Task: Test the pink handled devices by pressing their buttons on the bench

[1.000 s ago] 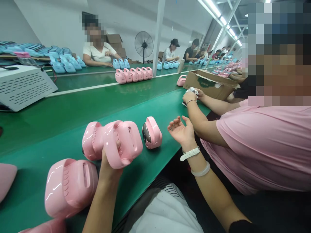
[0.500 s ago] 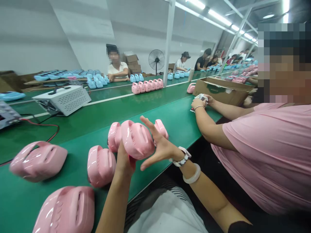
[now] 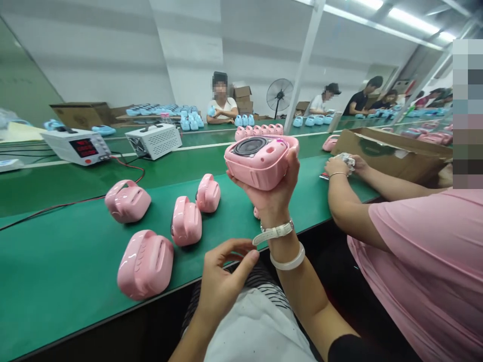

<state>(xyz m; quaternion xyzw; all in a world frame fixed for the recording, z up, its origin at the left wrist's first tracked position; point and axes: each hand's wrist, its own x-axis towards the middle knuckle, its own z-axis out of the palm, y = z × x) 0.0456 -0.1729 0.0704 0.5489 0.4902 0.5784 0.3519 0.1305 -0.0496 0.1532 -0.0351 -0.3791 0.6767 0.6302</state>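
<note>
My right hand [image 3: 277, 193], with a white-strapped watch and a pale bangle at the wrist, is raised above the green bench. It supports a pink portable speaker [image 3: 260, 168] from beneath, fingers round its side. A dark round speaker face [image 3: 251, 146] on the unit is turned upward. Lower down, my left hand [image 3: 226, 271] is in front of the bench edge, fingers bent and thumb apart, with nothing in it. To its left several more pink speakers stand with handles up, the nearest pink speaker [image 3: 146, 266] close to the edge.
Beyond are a power supply [image 3: 81, 146] with a red display, a second grey box [image 3: 155, 141], trailing wires and a row of pink speakers [image 3: 258, 131]. A co-worker in pink [image 3: 426, 236] handles a crinkled wrapped item at right, beside an open carton [image 3: 392, 156]. Others sit opposite.
The speaker has passed from my left hand to my right, gone higher and turned face up. My left hand has let go and dropped toward my lap. The view has swung left.
</note>
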